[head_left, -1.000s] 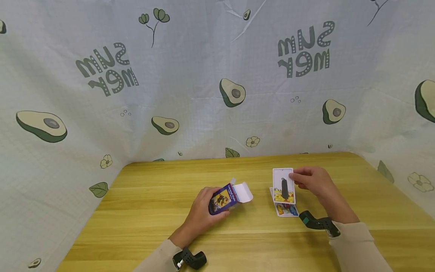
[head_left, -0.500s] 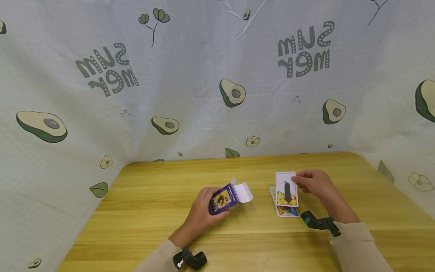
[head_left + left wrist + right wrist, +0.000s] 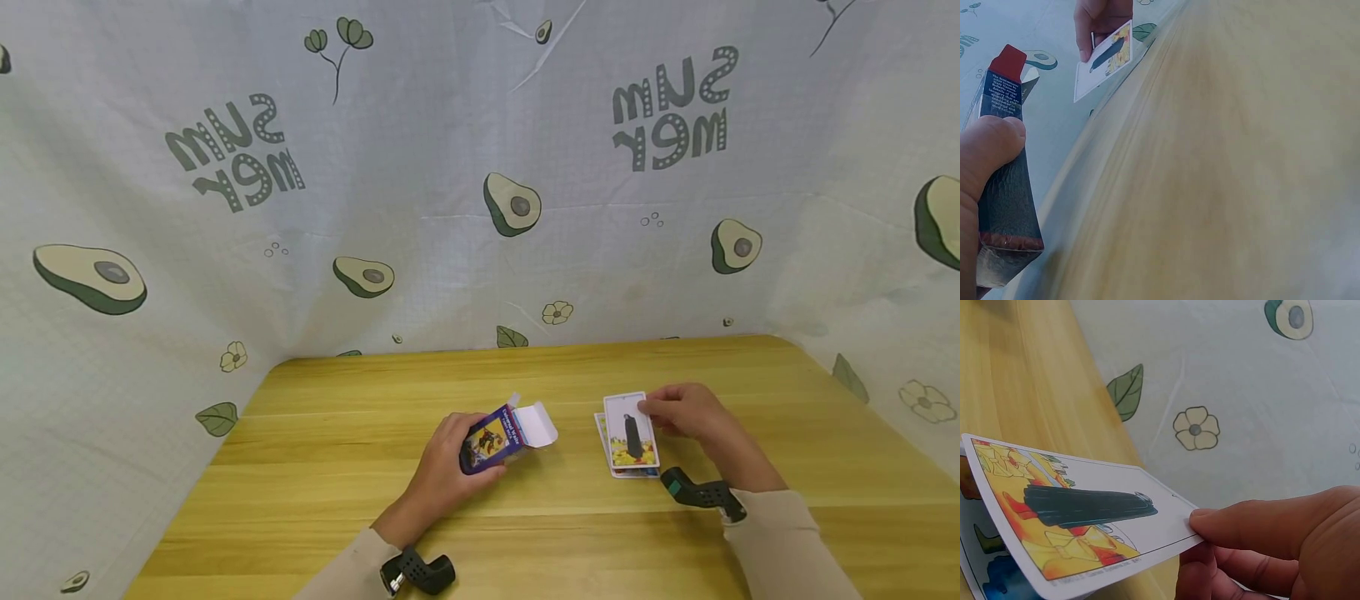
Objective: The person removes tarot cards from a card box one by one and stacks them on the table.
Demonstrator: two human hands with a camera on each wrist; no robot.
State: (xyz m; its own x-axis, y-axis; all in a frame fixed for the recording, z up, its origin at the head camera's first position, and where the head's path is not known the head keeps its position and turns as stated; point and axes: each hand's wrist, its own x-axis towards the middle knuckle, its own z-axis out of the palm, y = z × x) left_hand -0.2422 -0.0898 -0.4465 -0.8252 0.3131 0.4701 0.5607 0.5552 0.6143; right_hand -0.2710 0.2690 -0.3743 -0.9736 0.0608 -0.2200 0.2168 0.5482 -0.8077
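Note:
My left hand (image 3: 447,460) grips a purple card box (image 3: 491,442) whose white end flap (image 3: 536,425) stands out to the right. In the left wrist view the thumb presses the dark side of the box (image 3: 1007,200), and a red flap sticks up at its end. Between thumb and fingers my right hand (image 3: 688,414) pinches the upper right corner of a tarot card (image 3: 630,429), which pictures a dark cloaked figure on yellow ground. Beneath it lies another card (image 3: 600,425), mostly covered, its left and lower edges showing. The held card slants over it in the right wrist view.
A pale wooden table (image 3: 337,500) bears everything. Behind it and at both sides hangs a white cloth (image 3: 435,150) printed with avocados, leaves and lettering. Each wrist wears a black camera mount (image 3: 420,572).
My right hand has brought the card down toward the near side, so it covers more of the card beneath and has tilted slightly. The left hand and box have kept still.

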